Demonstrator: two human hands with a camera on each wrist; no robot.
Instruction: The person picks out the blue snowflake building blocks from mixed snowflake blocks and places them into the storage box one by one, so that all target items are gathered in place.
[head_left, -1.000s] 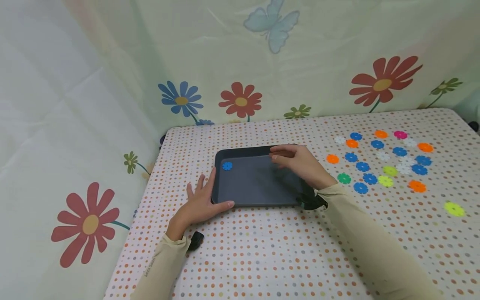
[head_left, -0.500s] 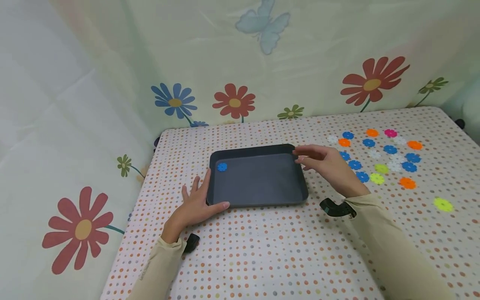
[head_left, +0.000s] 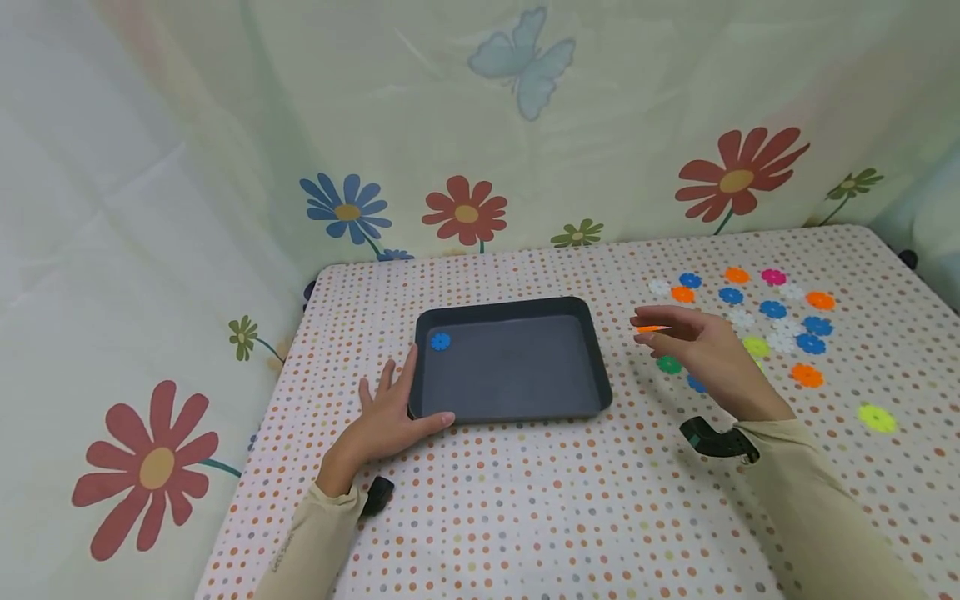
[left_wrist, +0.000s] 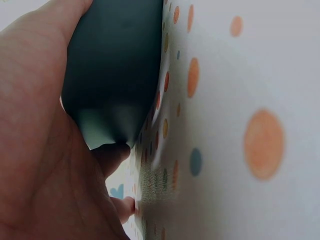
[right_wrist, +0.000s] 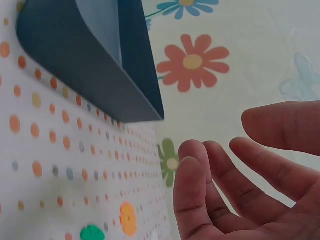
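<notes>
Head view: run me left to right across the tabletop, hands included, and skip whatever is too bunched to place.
Left hand → dark tray → right hand → nearest orange disc → nearest yellow disc.

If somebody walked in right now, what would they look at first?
Probably the dark tray on the spotted cloth, with one blue disc inside near its far left corner and the left hand at its near left corner. Then their eyes might jump to the colorful discs scattered right of the tray, partly behind the right hand.
</notes>
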